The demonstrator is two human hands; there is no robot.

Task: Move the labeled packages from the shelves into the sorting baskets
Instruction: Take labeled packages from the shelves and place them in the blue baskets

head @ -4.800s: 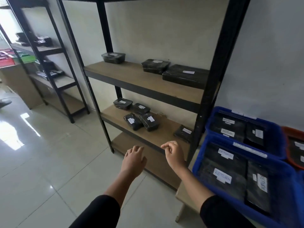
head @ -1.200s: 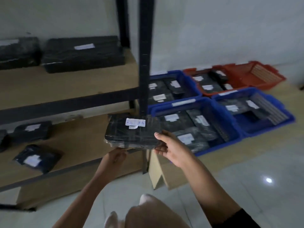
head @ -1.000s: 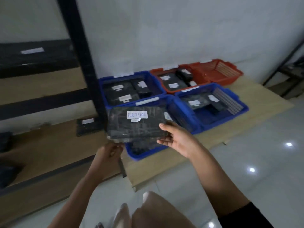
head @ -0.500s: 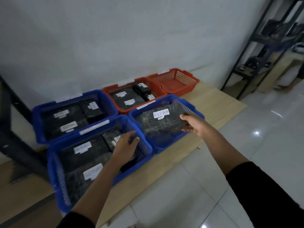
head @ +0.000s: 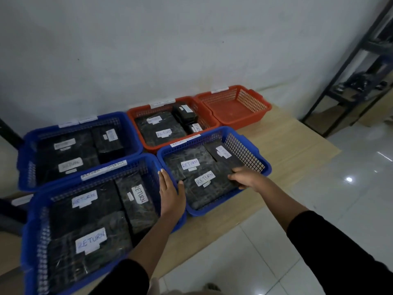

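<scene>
A black wrapped package with a white RETURN label (head: 209,187) lies in the front right blue basket (head: 261,165), on top of other black packages. My right hand (head: 247,179) grips its right edge, fingers curled over it. My left hand (head: 171,193) rests flat with straight fingers on the rims where this basket meets the front left blue basket (head: 32,226), thumb toward the package. Both blue baskets hold several black packages labelled RETURN.
A third blue basket (head: 27,154) and an orange basket (head: 212,119) behind also hold labelled packages. Another orange basket (head: 261,107) stands at the back right. All sit on a low wooden platform (head: 293,150). A black shelf frame (head: 348,81) stands at the right, white tiled floor (head: 340,209) in front.
I carried the package from the shelf to the baskets. In the last half second my right hand lowered it into the front right blue basket, and my left hand moved onto the basket rims.
</scene>
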